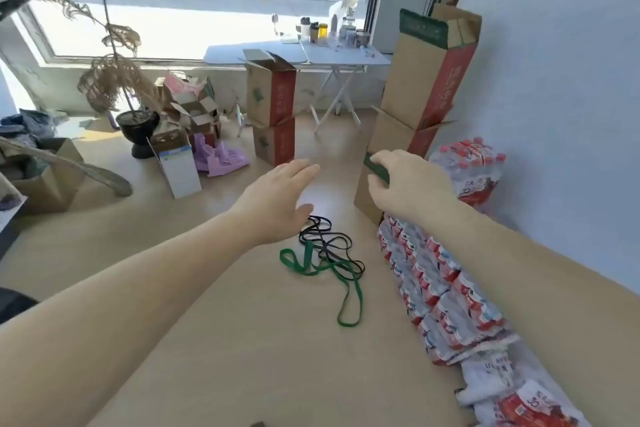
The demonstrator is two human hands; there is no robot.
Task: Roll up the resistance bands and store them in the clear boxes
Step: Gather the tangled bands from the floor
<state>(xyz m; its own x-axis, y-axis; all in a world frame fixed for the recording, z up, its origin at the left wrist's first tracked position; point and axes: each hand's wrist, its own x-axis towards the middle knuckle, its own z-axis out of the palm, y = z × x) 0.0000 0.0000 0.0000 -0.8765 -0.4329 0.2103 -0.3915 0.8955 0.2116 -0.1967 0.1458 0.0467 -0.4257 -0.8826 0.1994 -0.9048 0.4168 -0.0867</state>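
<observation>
Arms stretched forward, our right grip (408, 185) clamps a rolled green band (376, 168); our left grip (277, 198) hovers flat, fingers straight, tangled bands (329, 255) on the floor (242, 340) beneath.

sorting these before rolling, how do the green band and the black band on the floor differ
The green band is wider; the black band is thinner. The green band runs out in one long loop toward the camera; the black band lies bunched in several loops. Both lie unrolled on the floor, crossing each other.
</observation>
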